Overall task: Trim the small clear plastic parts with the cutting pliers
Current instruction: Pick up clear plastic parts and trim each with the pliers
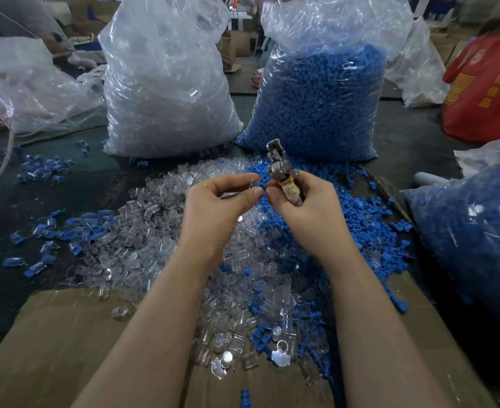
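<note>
Table (pixel 131 178): dark, w/ heap of clear parts (pixel 143 231) & blue bits.
Left hand (pixel 216 207): fingers curled, pinches one part (pixel 253 184).
Right hand (pixel 298 201): wraps pliers (pixel 281 169), tips up, apart from part.
Tip: bring part to blades, cut flush.

left hand (pixel 216 201) pinching, right hand (pixel 301 201) fisted, fingertips nearly meeting

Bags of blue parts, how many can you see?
2: one bag stands upright behind the right hand, another lies at the right edge. Other bags hold clear parts; more may be hidden.
</note>
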A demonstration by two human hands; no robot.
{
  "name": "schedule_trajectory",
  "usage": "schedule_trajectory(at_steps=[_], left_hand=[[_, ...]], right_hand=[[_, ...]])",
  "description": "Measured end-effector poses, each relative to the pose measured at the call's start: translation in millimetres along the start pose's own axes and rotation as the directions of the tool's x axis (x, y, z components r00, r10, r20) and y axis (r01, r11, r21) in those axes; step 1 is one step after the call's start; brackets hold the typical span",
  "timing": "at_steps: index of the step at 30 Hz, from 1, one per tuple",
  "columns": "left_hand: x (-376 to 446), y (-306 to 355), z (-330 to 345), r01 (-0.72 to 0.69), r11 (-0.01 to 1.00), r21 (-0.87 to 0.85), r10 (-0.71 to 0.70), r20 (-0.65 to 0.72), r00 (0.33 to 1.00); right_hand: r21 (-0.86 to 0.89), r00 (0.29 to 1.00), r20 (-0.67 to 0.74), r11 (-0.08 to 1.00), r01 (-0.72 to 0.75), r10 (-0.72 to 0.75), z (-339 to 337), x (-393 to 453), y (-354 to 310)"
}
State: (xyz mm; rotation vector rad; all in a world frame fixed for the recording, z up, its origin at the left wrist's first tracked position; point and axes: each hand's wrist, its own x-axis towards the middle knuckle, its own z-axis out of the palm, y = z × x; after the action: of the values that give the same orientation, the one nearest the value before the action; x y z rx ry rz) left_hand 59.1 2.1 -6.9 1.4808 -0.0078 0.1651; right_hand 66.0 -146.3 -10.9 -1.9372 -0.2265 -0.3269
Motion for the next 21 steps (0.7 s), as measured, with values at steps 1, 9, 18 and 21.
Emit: schedule_trajectory(at_steps=[1,9,18,21], left_hand=[[0.6,-0.5,-0.6,-0.001,1.000,-0.005,0.000,-0.005,1.000],[2.2,0.6,-1.5,-0.035,0.995,-0.089,0.029,-0.062,0.998],[1.9,1.3,-1.9,-0.083,0.995,-0.061,0.079,-0.059,0.995],[2.1,1.6,-1.9,-0.105,0.994,-0.024,0.104,-0.048,0.993]], right_hand=[[-0.006,1.000,0.001,1.000,-0.008,0.008,-1.1,0.0,0.0],[-0.152,0.997,0.053,0.987,-0.044,0.053,-11.1,1.4,5.9],[-0.286,0.982,0.179,0.958,-0.010,0.064,-9.6,0.3,3.4],[-0.306,0.980,0.190,0.952,0.004,0.057,-9.6,-0.6,2.1]])
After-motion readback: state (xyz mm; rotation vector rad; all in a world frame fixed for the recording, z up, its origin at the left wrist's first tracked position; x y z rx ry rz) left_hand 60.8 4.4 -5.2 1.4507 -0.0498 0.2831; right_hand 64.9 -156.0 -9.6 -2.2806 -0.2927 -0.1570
